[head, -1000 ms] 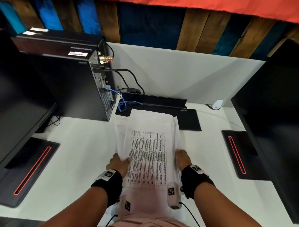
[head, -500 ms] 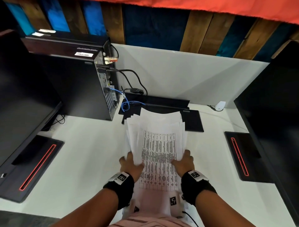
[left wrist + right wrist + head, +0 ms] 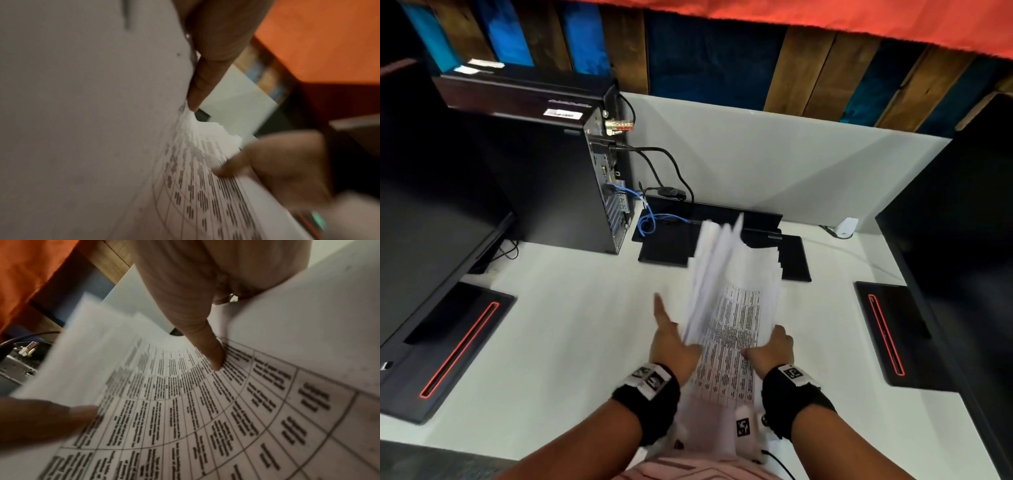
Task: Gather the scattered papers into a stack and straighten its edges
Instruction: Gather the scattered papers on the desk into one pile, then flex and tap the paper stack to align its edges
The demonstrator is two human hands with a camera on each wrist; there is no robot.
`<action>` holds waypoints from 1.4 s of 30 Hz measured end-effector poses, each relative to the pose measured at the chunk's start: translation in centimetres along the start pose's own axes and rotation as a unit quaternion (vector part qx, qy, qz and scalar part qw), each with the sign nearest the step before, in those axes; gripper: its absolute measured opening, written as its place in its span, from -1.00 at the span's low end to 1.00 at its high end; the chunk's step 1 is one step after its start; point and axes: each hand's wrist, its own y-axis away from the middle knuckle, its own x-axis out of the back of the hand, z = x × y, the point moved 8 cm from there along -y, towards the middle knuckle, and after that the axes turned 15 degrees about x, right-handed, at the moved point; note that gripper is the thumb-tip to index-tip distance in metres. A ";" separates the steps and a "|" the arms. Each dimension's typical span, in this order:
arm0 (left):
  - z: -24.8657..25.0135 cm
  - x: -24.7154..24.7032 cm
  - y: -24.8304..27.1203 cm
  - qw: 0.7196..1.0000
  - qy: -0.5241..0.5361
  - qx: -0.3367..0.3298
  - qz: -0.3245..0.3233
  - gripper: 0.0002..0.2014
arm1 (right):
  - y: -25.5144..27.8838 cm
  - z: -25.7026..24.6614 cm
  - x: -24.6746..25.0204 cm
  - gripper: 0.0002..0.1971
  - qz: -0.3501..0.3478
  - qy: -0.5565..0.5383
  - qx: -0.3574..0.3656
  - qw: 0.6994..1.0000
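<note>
the stack of papers (image 3: pixel 736 308) has tipped up off the counter (image 3: pixel 558 342), right hand (image 3: pixel 770 349) pinching it, left hand (image 3: pixel 674 342) flat-fingered against its side; gathered, but its ragged edges likely still need squaring.

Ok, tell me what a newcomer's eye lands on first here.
A stack of papers, its top sheet a printed table, is held tilted over the white desk in the middle, fanned at the far end. The left hand presses its left side with straight fingers, the right hand pinches its right edge. A black computer tower stands behind on the left.
</note>
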 end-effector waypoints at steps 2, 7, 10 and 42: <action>-1.2 0.7 -1.9 0.998 -0.001 0.061 -0.025 -0.22 | -0.1 0.1 -0.3 -0.08 -0.006 -0.038 0.028 0.999; 0.7 0.7 -1.6 0.996 -0.060 -0.015 -0.057 -0.63 | -0.6 1.7 -1.1 -0.02 -0.021 -0.191 0.013 0.981; 3.3 1.4 -0.4 0.992 -0.015 -0.085 -0.098 -0.58 | -1.9 3.9 -1.6 0.20 -0.047 -0.374 -0.014 0.926; 13.1 9.6 2.2 0.935 0.256 -0.200 -0.144 -0.30 | 6.6 -15.5 16.3 -0.16 0.237 -0.421 0.354 0.801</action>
